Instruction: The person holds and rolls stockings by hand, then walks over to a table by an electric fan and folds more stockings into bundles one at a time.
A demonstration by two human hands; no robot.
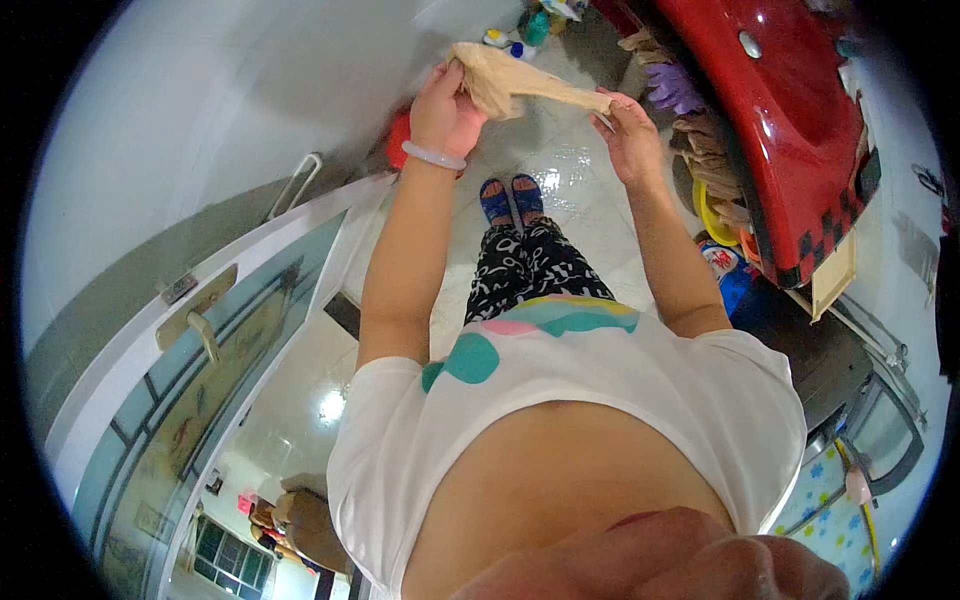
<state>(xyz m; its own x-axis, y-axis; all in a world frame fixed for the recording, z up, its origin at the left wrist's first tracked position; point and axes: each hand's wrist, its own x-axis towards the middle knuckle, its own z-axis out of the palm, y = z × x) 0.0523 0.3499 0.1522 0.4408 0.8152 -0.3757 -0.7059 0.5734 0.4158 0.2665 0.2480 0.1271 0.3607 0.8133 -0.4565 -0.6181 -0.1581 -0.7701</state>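
ur L hand [447,115] closed on crumpled beige thin-fabric cloth [488,78] | R hand [630,138] pinching it too | stretched btwn em, not down yet

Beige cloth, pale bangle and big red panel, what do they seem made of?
Beige cloth: probably soft fabric, matte; it folds and bunches. Pale bangle: smooth and rigid-looking, maybe stone, glass or plastic. Big red panel: lacquered or plastic, judging by glossy highlights; I can't tell which.
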